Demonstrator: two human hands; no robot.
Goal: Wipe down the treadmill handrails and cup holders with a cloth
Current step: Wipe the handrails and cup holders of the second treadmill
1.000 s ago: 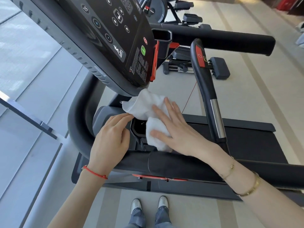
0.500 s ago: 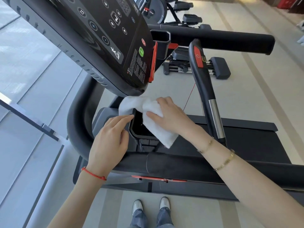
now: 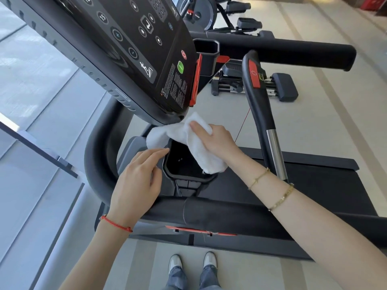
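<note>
A white cloth (image 3: 188, 141) drapes over the far and right rim of the near black cup holder (image 3: 184, 176), just under the console's lower edge. My right hand (image 3: 213, 139) grips the cloth at its top, thumb pressed into it. My left hand (image 3: 138, 183) rests on the holder's left rim, fingers together, fingertips touching the cloth's edge and holding nothing. The near padded handrail (image 3: 219, 214) runs below both hands. A second cup holder (image 3: 206, 55) and the far handrail (image 3: 293, 51) lie beyond the console.
The black console (image 3: 136, 49) with buttons overhangs the cloth closely. An upright grip bar (image 3: 259, 105) with a red button stands right of my right hand. The treadmill belt (image 3: 314, 185) lies beneath. Other gym machines (image 3: 272, 86) stand on the floor beyond.
My right hand has gone from lying flat on the cloth to gripping it, and has pulled it up and away toward the console. The cup holder's inside is now uncovered. My left hand stayed put.
</note>
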